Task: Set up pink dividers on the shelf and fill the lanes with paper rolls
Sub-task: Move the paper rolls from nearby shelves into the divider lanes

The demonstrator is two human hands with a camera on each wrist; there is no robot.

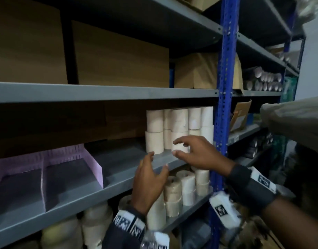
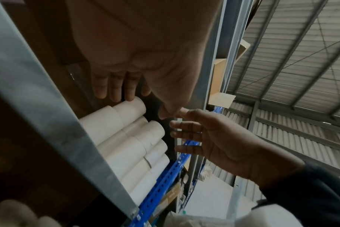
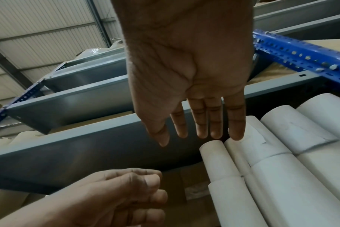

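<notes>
Pink dividers [image 1: 46, 168] stand on the left part of the grey shelf [image 1: 118, 184] and form lanes with nothing in them. White paper rolls [image 1: 154, 123] are stacked two high at the shelf's right end, and they also show in the wrist views [image 2: 115, 138] [image 3: 281, 169]. My right hand [image 1: 177, 146] reaches into the stack with its fingers spread, thumb and forefinger on either side of a small front roll [image 1: 183, 148] but not closed on it. In the right wrist view its fingers [image 3: 202, 122] are straight. My left hand [image 1: 156, 164] hovers at the shelf's front edge, relaxed and holding nothing.
A blue perforated upright [image 1: 222, 105] bounds the rolls on the right. Cardboard boxes [image 1: 118, 56] fill the shelf above. More paper rolls [image 1: 187, 186] sit on the shelf below. Bare shelf lies between the dividers and the stack. A pale bulky thing [image 1: 294, 119] juts in at the right.
</notes>
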